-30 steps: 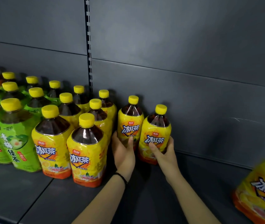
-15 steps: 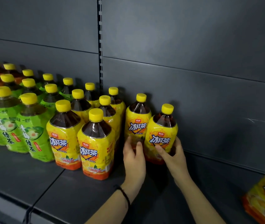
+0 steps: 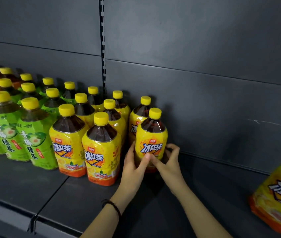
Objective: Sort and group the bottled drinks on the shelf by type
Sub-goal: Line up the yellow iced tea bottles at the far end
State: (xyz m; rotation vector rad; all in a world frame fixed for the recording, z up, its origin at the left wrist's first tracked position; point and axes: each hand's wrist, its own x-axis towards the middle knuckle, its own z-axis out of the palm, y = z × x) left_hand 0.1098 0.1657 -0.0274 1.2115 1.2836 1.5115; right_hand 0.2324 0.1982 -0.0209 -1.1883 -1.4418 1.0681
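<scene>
Your left hand (image 3: pixel 132 167) and right hand (image 3: pixel 169 160) both grasp one upright iced black tea bottle (image 3: pixel 151 140), full of dark tea. On the shelf (image 3: pixel 222 186), green tea bottles (image 3: pixel 33 138) stand left, the yellow-labelled group (image 3: pixel 100 152) beside them, your bottle at its right end.

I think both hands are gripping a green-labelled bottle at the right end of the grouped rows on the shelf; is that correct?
Not quite. The head view shows the left hand and right hand gripping a yellow-labelled bottle, not a green one; the green-labelled bottles stand further left. It is at the rows' right end.
</scene>
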